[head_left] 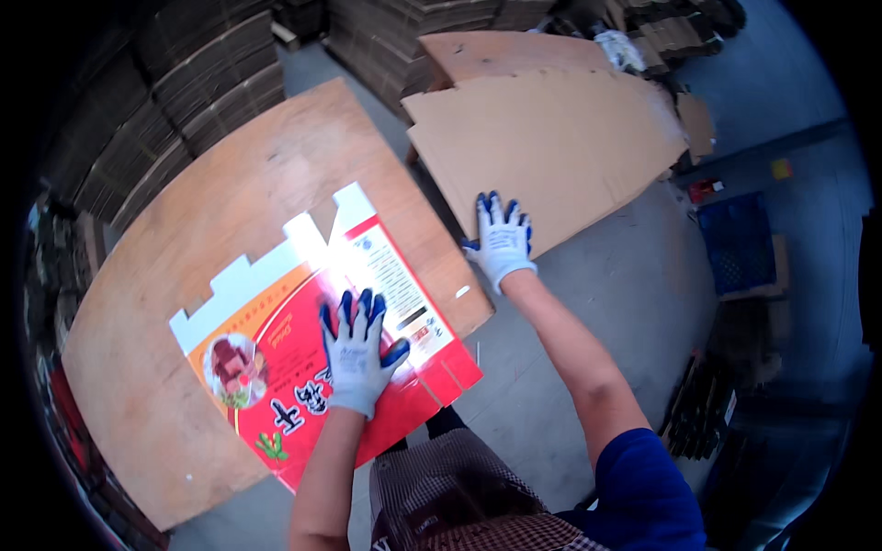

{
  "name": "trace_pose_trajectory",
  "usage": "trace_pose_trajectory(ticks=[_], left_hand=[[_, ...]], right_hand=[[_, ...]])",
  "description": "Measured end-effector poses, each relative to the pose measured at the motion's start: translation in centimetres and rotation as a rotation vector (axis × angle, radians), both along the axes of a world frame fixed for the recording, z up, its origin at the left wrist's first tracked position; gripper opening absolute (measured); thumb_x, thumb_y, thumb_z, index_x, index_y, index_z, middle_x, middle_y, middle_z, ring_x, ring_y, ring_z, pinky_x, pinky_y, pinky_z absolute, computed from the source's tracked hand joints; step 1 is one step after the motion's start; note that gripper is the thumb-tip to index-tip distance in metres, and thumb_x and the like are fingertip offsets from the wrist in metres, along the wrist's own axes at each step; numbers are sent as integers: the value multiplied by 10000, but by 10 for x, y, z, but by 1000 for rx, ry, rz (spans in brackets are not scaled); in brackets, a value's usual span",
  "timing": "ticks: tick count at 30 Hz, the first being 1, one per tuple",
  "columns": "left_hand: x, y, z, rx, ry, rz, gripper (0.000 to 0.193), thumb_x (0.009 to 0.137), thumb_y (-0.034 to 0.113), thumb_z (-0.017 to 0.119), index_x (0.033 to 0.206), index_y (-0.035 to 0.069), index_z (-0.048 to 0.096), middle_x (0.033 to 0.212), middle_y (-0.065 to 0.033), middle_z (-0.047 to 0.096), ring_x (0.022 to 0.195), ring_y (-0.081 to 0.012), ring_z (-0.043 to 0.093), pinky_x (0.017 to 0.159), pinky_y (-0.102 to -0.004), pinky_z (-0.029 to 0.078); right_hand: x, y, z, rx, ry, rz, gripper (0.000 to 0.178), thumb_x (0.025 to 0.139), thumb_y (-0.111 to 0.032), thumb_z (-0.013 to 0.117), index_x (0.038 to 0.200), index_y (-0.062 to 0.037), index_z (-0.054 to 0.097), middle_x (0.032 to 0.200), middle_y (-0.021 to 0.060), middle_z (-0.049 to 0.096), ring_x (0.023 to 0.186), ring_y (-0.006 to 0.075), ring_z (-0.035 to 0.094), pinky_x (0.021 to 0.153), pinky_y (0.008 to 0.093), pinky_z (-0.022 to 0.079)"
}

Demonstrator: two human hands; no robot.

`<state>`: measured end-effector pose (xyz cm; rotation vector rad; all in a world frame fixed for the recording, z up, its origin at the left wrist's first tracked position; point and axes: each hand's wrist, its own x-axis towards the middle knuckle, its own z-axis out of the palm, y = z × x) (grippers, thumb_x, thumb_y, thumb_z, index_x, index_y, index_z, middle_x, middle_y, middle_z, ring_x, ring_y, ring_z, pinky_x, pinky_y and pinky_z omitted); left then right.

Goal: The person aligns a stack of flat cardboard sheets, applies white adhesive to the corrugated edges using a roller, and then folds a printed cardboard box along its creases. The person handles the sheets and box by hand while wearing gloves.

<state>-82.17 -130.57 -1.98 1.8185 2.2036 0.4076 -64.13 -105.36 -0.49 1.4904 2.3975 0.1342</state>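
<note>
A flat, unfolded printed carton (312, 275), red with white and orange parts and a food picture, lies on the wooden table in front of me. My left hand (358, 354), in a white and blue work glove, rests on the carton with its fingers spread. To the right, my right hand (501, 234), gloved the same way, lies on the near left edge of a plain brown cardboard sheet (551, 138). Its fingers are stretched out and curl round nothing. The cardboard sheet lies on a second surface beyond the gap beside the table.
The wooden table (138, 349) extends left of the carton. Tall stacks of flat cardboard (220, 73) stand behind it. On the grey floor at the right are a blue plastic crate (737, 243) and a dark bundle (703, 404). A checked apron (450, 487) covers my front.
</note>
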Motion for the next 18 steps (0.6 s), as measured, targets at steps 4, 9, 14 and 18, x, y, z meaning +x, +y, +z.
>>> trace_pose_trajectory(ticks=[4, 9, 14, 18], left_hand=[[2, -1, 1, -113, 61, -9, 913, 880, 655, 577, 1595, 161, 299, 1662, -75, 255, 1555, -337, 121, 1234, -618, -2], [14, 10, -1, -74, 37, -49, 890, 892, 653, 560, 1583, 143, 327, 1664, -86, 254, 1556, -345, 115, 1229, -621, -18], [-6, -5, -4, -11, 41, -15, 851, 907, 631, 546, 1562, 120, 359, 1648, -101, 289, 1549, -348, 146, 1223, -638, -15], [-5, -4, -12, 23, 8, -27, 869, 904, 650, 538, 1563, 115, 352, 1637, -95, 303, 1544, -340, 162, 1229, -634, -2]], right_hand=[[4, -1, 16, -36, -33, 53, 729, 1019, -495, 476, 1593, -104, 255, 1623, 170, 314, 1390, 480, 406, 1099, 602, 362], [38, 2, 84, 107, 108, 135, 589, 1014, -386, 500, 1508, -79, 409, 1487, 183, 499, 1188, 433, 597, 968, 518, 499], [39, -70, 245, 174, 754, 238, 386, 971, -205, 613, 1322, -47, 619, 1056, 225, 698, 875, 331, 713, 771, 411, 555], [105, -98, 332, 132, 1069, 37, 385, 1041, -222, 532, 1331, 22, 600, 1216, 139, 678, 1074, 218, 650, 973, 341, 487]])
